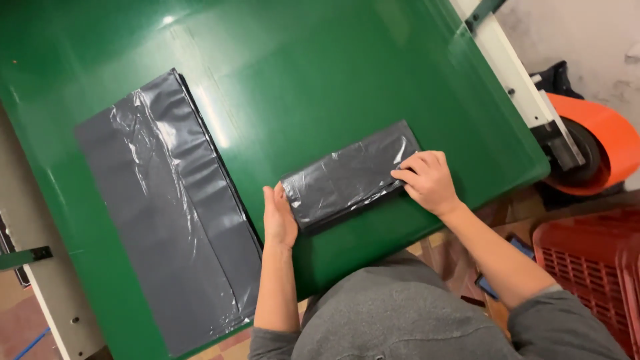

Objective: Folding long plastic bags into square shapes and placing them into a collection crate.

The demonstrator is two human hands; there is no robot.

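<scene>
A folded dark grey plastic bag [347, 177] lies on the green table [320, 73] near its front edge. My left hand [279, 219] rests flat against the bag's left end, fingers together and straight. My right hand [429, 181] presses down on the bag's right end with its fingers curled over the edge. To the left, a stack of long flat grey plastic bags [167, 213] stretches from the back of the table to its front edge, apart from both hands.
A roll of orange film [603, 143] sits on a white machine frame [517, 73] at the right. A red plastic crate [590, 260] stands on the floor at lower right. A pale frame [50, 300] runs along the table's left side.
</scene>
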